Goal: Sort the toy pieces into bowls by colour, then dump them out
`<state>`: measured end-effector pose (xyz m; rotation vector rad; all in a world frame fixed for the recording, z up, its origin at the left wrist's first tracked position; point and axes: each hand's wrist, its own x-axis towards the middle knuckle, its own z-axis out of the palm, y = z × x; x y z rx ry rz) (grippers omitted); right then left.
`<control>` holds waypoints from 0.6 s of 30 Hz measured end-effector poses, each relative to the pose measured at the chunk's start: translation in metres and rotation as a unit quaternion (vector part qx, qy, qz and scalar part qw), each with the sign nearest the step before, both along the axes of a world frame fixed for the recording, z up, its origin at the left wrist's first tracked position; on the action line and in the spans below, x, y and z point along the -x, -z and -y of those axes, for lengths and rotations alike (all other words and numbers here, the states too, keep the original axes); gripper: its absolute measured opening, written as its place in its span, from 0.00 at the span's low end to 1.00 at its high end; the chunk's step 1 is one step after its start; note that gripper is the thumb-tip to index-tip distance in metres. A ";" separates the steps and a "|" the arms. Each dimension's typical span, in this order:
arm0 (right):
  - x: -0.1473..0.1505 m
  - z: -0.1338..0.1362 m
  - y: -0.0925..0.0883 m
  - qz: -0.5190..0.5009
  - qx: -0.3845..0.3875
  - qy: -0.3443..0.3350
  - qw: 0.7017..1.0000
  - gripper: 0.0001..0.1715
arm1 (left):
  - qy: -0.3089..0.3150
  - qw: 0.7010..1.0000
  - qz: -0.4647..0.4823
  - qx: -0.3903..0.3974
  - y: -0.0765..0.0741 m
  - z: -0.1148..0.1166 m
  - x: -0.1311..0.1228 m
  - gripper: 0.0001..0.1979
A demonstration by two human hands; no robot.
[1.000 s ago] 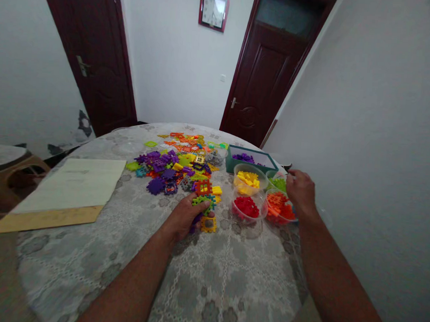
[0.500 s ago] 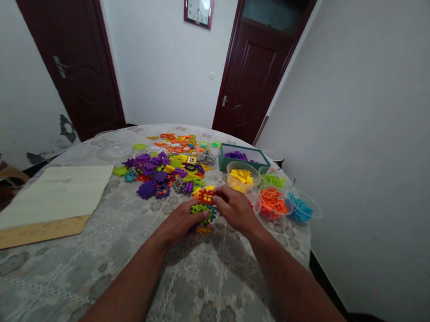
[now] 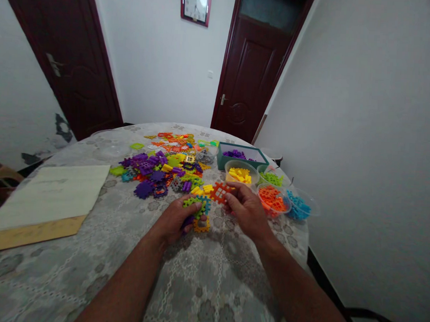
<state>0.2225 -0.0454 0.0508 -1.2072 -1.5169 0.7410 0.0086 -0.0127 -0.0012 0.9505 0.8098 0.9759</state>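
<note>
My left hand (image 3: pixel 177 220) is closed on a cluster of joined interlocking plastic pieces (image 3: pixel 192 206), green, teal, purple and orange-yellow, with the thumb on the green face. An orange-red window-patterned interlocking piece (image 3: pixel 220 193) is pinched in my right hand (image 3: pixel 248 209), a little apart from the cluster. Just behind both hands lie some yellow pieces (image 3: pixel 203 190). A large mixed pile of building pieces (image 3: pixel 157 175), mostly purple, spreads beyond my left hand. My palms hide part of what I hold.
Clear tubs hold yellow (image 3: pixel 240 175), lime green (image 3: pixel 271 178), orange (image 3: pixel 272 199) and blue pieces (image 3: pixel 298 205) on the right. Behind them stands a green-edged box (image 3: pixel 220 161) with purple pieces. A pale sheet (image 3: pixel 57 192) lies on the left of the patterned tablecloth (image 3: pixel 125 252).
My right hand has moved right with the orange-red piece, which is now separate from the cluster. The left hand has shifted slightly left, and the whole view has turned a little.
</note>
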 end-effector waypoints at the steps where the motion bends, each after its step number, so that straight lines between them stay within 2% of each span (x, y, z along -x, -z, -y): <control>1: -0.008 -0.003 -0.001 -0.042 0.038 0.016 0.998 0.23 | -0.008 1.000 0.003 0.008 0.001 -0.001 0.000 0.28; 4: -0.039 -0.010 -0.001 -0.063 0.054 0.066 0.994 0.30 | -0.031 0.999 0.010 0.028 0.003 -0.003 -0.001 0.32; 7: -0.078 -0.013 -0.002 0.008 0.006 0.170 0.985 0.32 | -0.043 0.999 0.011 0.029 0.002 -0.004 -0.001 0.29; 10: -0.119 -0.012 -0.005 0.123 -0.030 0.293 0.948 0.29 | -0.048 0.998 0.010 0.027 -0.002 -0.003 -0.001 0.26; 12: -0.142 -0.012 -0.006 0.193 -0.039 0.347 0.917 0.27 | -0.044 0.999 0.003 0.032 -0.004 -0.003 -0.001 0.26; 15: -0.163 -0.013 -0.004 0.243 -0.028 0.374 0.895 0.27 | -0.041 0.999 -0.008 0.033 -0.005 -0.004 -0.002 0.26; 18: -0.169 -0.019 0.002 0.245 -0.008 0.363 0.899 0.26 | -0.051 0.998 -0.014 0.025 -0.005 -0.004 -0.004 0.26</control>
